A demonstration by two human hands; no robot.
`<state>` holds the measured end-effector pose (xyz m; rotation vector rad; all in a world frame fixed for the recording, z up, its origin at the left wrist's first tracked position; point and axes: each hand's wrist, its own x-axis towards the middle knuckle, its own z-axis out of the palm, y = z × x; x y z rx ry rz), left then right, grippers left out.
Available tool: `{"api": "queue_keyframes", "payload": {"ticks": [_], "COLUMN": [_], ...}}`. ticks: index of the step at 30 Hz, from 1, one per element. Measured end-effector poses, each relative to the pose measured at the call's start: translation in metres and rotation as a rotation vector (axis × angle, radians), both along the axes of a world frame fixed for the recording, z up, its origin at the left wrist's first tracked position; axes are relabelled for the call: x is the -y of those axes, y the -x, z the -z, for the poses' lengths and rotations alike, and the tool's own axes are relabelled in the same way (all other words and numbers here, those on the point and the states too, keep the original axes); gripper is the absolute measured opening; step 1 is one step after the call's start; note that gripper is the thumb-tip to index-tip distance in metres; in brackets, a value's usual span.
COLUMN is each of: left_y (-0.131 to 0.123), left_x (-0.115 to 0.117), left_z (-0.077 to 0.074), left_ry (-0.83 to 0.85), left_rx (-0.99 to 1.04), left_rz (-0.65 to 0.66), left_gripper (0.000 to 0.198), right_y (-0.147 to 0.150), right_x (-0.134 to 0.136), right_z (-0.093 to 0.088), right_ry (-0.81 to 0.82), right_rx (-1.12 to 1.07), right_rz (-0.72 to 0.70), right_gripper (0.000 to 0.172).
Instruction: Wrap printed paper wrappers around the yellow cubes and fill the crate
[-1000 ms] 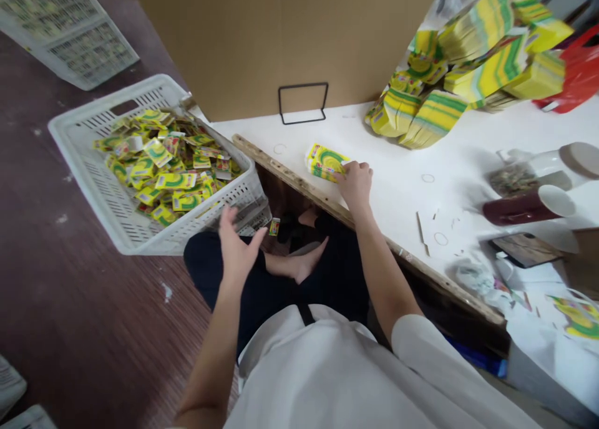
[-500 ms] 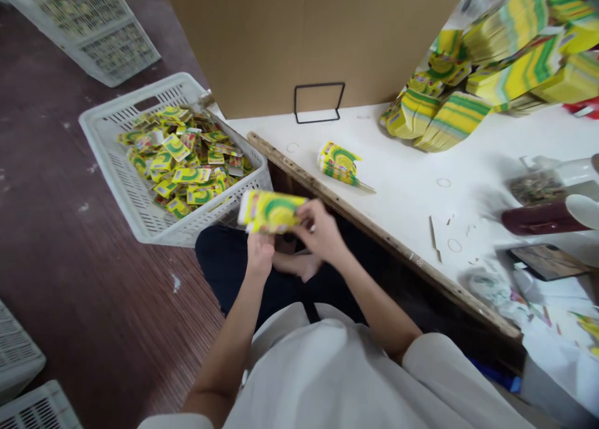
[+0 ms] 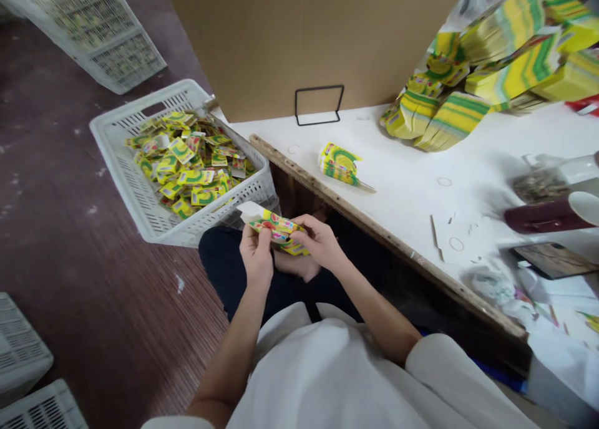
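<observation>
We are grasping a yellow carton with our left hand and right hand above our dark trousers, beside a packet-filled crate and a white table bearing yellow bundles, the reddish-brown floor spreading leftward.

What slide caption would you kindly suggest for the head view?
Left grip and right grip on a yellow carton, near a white basket of yellow packets and a white table.

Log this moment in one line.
left hand: holding yellow packaging; right hand: holding same; white crate: holds packets; yellow bundle: on table
</observation>
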<state>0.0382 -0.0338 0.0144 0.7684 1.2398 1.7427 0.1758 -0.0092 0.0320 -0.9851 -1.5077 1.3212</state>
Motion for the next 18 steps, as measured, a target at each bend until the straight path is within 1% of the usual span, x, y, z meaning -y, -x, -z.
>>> {"api": "queue_keyframes", "payload": {"ticks": [2,4,6,8,10,12,13,14,15,16,17,18], "left_y": [0.004,0.011,0.023,0.040,0.054,0.060,0.060,0.057,0.052,0.046,0.040,0.034], "left_x": [0.001,-0.001,-0.005,-0.008,-0.009,-0.007,-0.006,-0.004,-0.003,-0.001,0.001,0.003], "left_z": [0.003,0.003,-0.002,-0.008,-0.015,-0.020,-0.021,-0.021,-0.021,-0.020,-0.019,-0.018], "left_ry": [0.055,0.081,0.057,-0.019,-0.065,-0.017,0.034,0.093,0.146,0.188,0.216,0.230], "left_rx": [-0.041,-0.091,-0.126,-0.183,-0.338,-0.575,-0.684,-0.771,-0.834,-0.879,-0.916,-0.954], "left_rz": [-0.032,-0.028,0.004,0.042,0.141,0.315,0.411,0.488,0.535,0.557,0.548,0.514], "left_gripper": [0.036,0.036,0.042,0.054,0.074,0.098,0.103,0.100,0.092,0.081,0.072,0.068], "right_y": [-0.004,-0.009,-0.016,-0.023,-0.028,-0.028,-0.026,-0.023,-0.020,-0.017,-0.014,-0.012], "right_x": [-0.003,-0.006,-0.010,-0.015,-0.016,-0.014,-0.011,-0.008,-0.005,-0.003,-0.001,0.001], "right_z": [0.003,0.004,0.002,-0.001,-0.006,-0.009,-0.011,-0.012,-0.012,-0.012,-0.012,-0.011], "right_ry": [-0.053,-0.135,-0.238,-0.362,-0.487,-0.589,-0.622,-0.641,-0.634,-0.596,-0.528,-0.434], "right_rx": [0.024,0.087,0.198,0.357,0.511,0.581,0.581,0.561,0.526,0.480,0.418,0.339], "right_rz": [0.031,0.065,0.106,0.124,0.089,-0.008,-0.053,-0.070,-0.048,0.014,0.106,0.198], "right_gripper": [0.025,0.020,0.019,0.026,0.032,0.032,0.031,0.029,0.027,0.031,0.042,0.056]}}
